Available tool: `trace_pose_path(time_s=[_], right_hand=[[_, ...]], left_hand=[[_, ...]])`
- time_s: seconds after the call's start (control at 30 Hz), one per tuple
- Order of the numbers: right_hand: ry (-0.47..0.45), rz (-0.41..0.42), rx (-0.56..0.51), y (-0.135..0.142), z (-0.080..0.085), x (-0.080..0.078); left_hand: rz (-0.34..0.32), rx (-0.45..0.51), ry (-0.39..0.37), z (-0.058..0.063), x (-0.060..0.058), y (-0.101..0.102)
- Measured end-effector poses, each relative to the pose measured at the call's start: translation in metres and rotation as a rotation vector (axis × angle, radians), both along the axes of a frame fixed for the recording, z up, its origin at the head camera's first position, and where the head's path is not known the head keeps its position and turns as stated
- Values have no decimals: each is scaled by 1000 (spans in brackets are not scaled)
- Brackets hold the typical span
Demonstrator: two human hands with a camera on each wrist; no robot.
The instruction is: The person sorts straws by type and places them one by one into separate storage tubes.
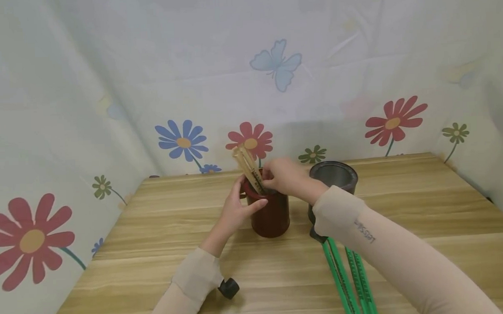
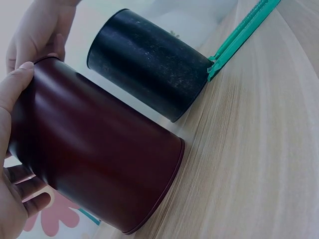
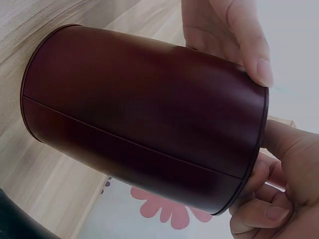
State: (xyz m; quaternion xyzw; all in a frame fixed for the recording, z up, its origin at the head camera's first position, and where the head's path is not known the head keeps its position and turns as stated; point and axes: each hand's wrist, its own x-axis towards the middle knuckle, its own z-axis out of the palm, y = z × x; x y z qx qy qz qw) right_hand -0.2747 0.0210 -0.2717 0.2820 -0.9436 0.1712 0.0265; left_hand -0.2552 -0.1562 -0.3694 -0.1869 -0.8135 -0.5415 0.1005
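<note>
A dark red cylindrical holder (image 1: 270, 216) stands on the wooden table. Tan paper-wrapped chopsticks (image 1: 246, 164) lean out of its mouth. My left hand (image 1: 232, 206) grips the holder near the rim from the left; in the left wrist view its thumb lies at the rim, with the fingers round the far side. Over the mouth, my right hand (image 1: 287, 176) has its thumb and fingertips curled against the wrapped chopsticks. From the right wrist view, the curled fingers of this hand (image 3: 269, 184) sit right at the rim, partly hidden by the holder.
Right of the red holder stands a black cylindrical holder (image 1: 333, 172), partly behind my right forearm. Long green wrapped sticks (image 1: 343, 283) lie in front of it on the table (image 1: 187, 210). A flower-printed curtain (image 1: 207, 84) hangs behind and at the sides.
</note>
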Motion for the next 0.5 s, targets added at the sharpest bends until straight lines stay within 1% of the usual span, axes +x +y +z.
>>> trace_pose_path(time_s=[0.3,0.5], right_hand=[[-18,-36,81,-12,2,-1],[-12,-34,104,-16,0,-2]], left_hand=[[-5,-12,4,0,0,-2],[-11,-10,-8,1,0,-1]])
